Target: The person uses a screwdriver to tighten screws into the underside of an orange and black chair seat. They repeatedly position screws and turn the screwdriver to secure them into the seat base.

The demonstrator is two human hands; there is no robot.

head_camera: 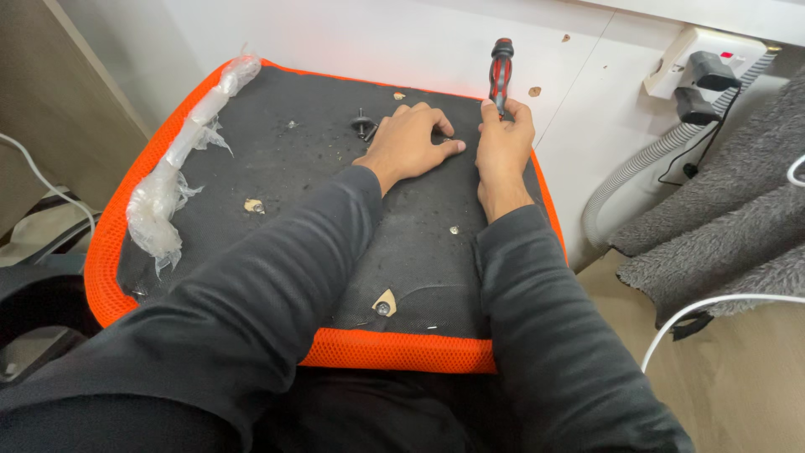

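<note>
Head view: right hand [503,138] is clenched around a red-and-black screwdriver [501,74] held upright, tip hidden behind the fingers, at the far edge of an upturned seat cushion [277,180] with orange mesh rim; left hand [411,141] lies flat and empty on the black underside, beside a loose black bolt [362,125]. Judged step: driving a fastener at that far edge; next move calls for firm downward pressure while turning, left hand steadying the cushion.

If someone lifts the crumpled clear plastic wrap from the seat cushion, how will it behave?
The plastic wrap looks thin and crumpled, so it is probably floppy and very light. It lies loose along the orange edge, so it likely slides easily.
</note>
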